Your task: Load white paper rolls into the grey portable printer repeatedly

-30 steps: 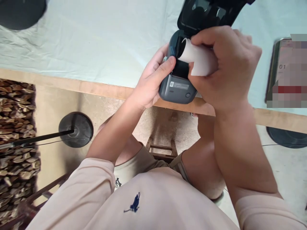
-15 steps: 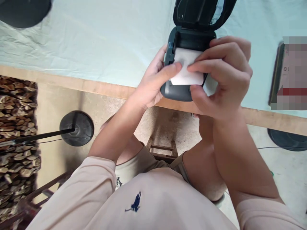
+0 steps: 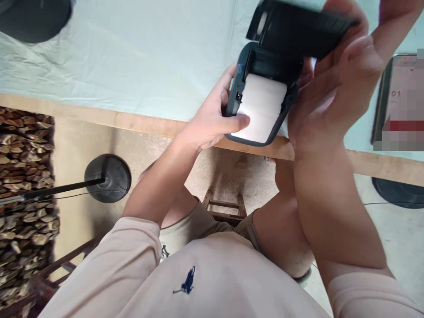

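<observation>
A small dark portable printer [image 3: 243, 66] is held over the table's front edge, with its hinged lid [image 3: 294, 28] raised. White paper [image 3: 263, 101] comes from its compartment and lies over the front of the body. My left hand [image 3: 217, 112] is closed round the printer's left side, its thumb pressing on the paper's lower left corner. At the lid's right end, my right hand [image 3: 347, 62] is bent up and closed on the lid, slightly blurred. The lid hides part of the right fingers.
A pale cloth [image 3: 149, 57] covers the table, which has a wooden front edge [image 3: 132, 121]. A phone-like device [image 3: 384, 97], partly blurred out, lies at right. A dark round object [image 3: 35, 20] sits at upper left. Below are a round stand base [image 3: 107, 176] and stacked firewood [image 3: 26, 176].
My right hand has left the paper and moved up to the lid, which has tilted. The paper now reaches further down the printer's front, under my left thumb.
</observation>
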A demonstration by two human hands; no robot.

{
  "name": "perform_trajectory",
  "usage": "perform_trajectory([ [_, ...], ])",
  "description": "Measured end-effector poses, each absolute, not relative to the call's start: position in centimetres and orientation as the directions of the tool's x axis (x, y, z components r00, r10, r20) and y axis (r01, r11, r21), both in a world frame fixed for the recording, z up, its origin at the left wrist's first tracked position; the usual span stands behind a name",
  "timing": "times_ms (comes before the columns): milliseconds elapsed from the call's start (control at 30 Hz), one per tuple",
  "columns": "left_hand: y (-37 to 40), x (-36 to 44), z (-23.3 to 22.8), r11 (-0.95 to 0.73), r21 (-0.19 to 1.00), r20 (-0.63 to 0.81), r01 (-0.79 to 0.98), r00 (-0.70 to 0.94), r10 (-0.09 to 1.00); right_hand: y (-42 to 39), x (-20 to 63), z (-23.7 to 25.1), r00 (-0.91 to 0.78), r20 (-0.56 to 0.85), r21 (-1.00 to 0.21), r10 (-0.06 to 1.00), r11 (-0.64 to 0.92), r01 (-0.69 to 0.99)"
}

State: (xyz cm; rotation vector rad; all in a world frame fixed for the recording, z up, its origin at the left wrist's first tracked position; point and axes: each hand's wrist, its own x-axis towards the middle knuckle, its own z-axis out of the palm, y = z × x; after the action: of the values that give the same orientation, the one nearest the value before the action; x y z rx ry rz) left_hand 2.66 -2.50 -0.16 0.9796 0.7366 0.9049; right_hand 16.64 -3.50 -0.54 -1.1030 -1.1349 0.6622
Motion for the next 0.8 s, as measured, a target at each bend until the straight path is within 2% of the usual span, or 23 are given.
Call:
perform_trajectory([
  [67, -2.6, 2.6, -0.3, 0.268, 0.914, -0.121, -0.303, 0.428, 0.896, -4.3, 17.0, -0.8, 0.309, 0.336, -0.942, 0.890, 0.317, 0.112],
  [233, -2.8, 2.9, -0.3, 0.313, 0.837, -0.091, -0.449, 0.449, 0.889, -4.2, 17.3, -2.6, 0.213, 0.332, -0.936, 0.919, 0.349, -0.047],
  [367, -2.9, 3.3, 0.1, 0.343, 0.793, -0.122, -0.504, 0.420, 0.899, -3.8, 16.6, -3.2, 0.021, 0.257, -0.953, 0.966, 0.257, -0.162],
  [467, -3.1, 3.6, 0.5, 0.339, 0.790, -0.141, -0.511, 0.386, 0.912, -3.8, 16.3, -3.0, -0.023, 0.228, -0.949, 0.973, 0.216, -0.230],
  [600, -3.0, 3.6, 0.5, 0.341, 0.762, -0.120, -0.551, 0.398, 0.910, -4.0, 16.5, -2.9, -0.014, 0.177, -0.963, 0.984, 0.170, -0.209],
  [733, -1.9, 2.8, -0.1, 0.498, 0.727, -0.225, -0.472, 0.522, 0.823, -4.1, 17.0, -3.1, 0.056, 0.199, -0.972, 0.978, 0.205, -0.116],
  [800, -1.3, 2.5, -0.7, 0.524, 0.735, -0.264, -0.430, 0.530, 0.806, -4.0, 17.3, -3.2, 0.101, 0.242, -0.968, 0.965, 0.247, -0.043],
])
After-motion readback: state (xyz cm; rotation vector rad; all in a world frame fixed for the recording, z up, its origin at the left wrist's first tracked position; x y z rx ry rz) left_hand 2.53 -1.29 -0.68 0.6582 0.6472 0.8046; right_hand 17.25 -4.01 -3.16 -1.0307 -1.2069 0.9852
